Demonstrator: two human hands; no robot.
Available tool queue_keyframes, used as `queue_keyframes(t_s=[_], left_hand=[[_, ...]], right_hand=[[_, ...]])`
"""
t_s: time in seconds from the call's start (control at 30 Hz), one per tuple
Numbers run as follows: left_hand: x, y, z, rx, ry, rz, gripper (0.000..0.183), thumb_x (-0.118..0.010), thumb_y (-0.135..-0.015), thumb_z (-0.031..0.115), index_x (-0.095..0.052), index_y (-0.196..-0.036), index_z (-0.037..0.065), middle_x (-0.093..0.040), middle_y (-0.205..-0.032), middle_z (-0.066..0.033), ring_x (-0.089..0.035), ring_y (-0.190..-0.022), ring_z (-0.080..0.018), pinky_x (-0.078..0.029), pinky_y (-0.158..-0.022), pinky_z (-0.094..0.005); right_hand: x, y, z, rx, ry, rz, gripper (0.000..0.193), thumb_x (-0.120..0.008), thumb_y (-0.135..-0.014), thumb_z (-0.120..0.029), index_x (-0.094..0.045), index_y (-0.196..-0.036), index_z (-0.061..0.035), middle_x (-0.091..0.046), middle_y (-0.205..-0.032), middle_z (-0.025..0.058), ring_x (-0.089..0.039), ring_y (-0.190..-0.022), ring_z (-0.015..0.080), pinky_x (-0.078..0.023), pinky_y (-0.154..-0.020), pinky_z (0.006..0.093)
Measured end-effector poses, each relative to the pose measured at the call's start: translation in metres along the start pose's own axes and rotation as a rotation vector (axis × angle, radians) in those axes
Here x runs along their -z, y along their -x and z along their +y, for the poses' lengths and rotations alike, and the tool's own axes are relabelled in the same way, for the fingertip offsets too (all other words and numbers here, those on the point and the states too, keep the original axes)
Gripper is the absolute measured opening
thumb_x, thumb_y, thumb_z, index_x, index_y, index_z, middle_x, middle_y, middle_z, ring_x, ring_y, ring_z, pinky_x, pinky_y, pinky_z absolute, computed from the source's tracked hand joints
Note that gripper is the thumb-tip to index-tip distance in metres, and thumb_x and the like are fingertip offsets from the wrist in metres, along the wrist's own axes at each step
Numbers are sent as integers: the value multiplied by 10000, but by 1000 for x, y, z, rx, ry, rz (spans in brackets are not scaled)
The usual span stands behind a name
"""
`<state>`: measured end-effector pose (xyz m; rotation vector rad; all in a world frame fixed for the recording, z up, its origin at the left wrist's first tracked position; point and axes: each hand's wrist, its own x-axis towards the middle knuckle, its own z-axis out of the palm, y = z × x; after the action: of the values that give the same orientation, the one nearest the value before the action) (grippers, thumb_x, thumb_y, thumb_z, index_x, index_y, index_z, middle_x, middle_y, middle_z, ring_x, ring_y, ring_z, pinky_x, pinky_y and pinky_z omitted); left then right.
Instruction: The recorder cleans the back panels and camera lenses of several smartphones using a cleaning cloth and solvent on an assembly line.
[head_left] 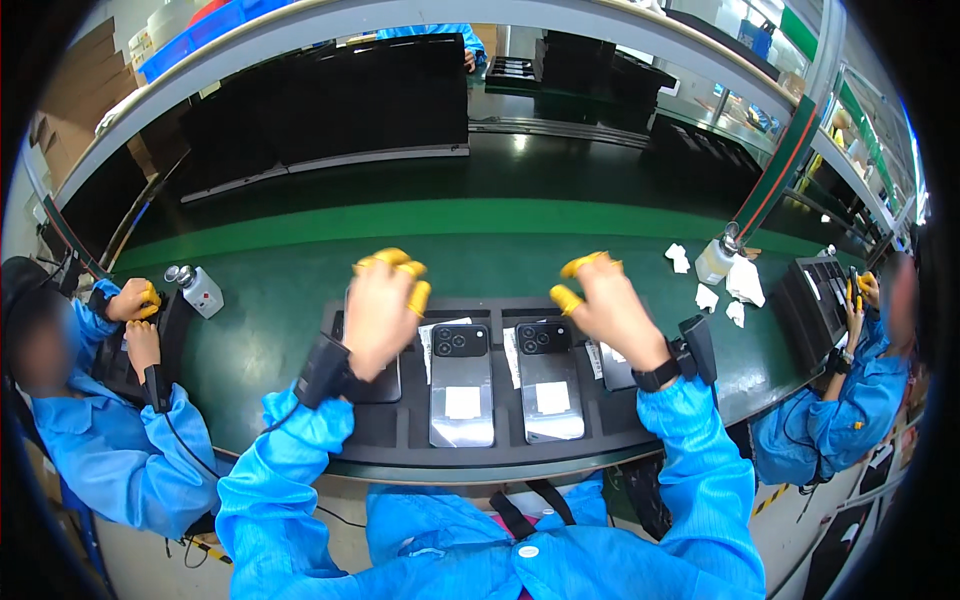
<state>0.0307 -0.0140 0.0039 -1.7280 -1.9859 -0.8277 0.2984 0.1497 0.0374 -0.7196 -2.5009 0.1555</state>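
A black foam tray (pixel 405 430) lies on the green bench in front of me, holding several dark phones in slots. Two show fully: the middle-left phone (pixel 450 375) and the middle-right phone (pixel 568 372), cameras at the far end and a white label on each back. White paper strips lie beside them. My left hand (pixel 382 310), with yellow finger covers, hovers over the tray's far left part, thumb apart from fingers. Over the far right part is my right hand (pixel 612 308), likewise spread and seemingly holding nothing. The outer phones are partly hidden beneath my hands and wrists.
A white pump bottle (pixel 201 292) stands left; another bottle (pixel 716 260) stands right among crumpled white tissues (pixel 744 283). Co-workers in blue sit at both sides, the right one by a stack of black trays (pixel 815 310). A shelf rail (pixel 330 25) crosses overhead.
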Motion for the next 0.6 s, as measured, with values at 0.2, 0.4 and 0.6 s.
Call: queue_keyframes(t_s=[0.2, 0.4, 0.6], left_hand=[[-8, 25, 64, -131, 48, -311, 267, -668, -883, 214, -658, -997, -27, -622, -1045, -214, -613, -997, -390, -489, -878, -466], [-24, 27, 70, -61, -44, -244, 306, -657, -892, 256, -671, -1025, -19, -590, -1053, -195, -565, -1012, -368, -409, -877, -463], [19, 7, 87, 237, 17, -173, 391, -752, -811, 291, -649, -978, -48, -520, -1141, -242, -490, -1076, -425, -400, -920, -544]], right_hand=[[-35, 28, -52, 30, 94, -195, 261, -671, -872, -216, -697, -923, 39, -671, -966, 225, -630, -936, 417, -496, -840, 486], [-30, 26, -51, 31, 194, -144, 316, -636, -902, -258, -680, -982, 45, -634, -1015, 217, -565, -994, 392, -440, -860, 495], [-2, 19, -85, -95, 103, -67, 536, -817, -741, -220, -555, -1084, 98, -515, -1132, 326, -545, -1043, 494, -502, -878, 534]])
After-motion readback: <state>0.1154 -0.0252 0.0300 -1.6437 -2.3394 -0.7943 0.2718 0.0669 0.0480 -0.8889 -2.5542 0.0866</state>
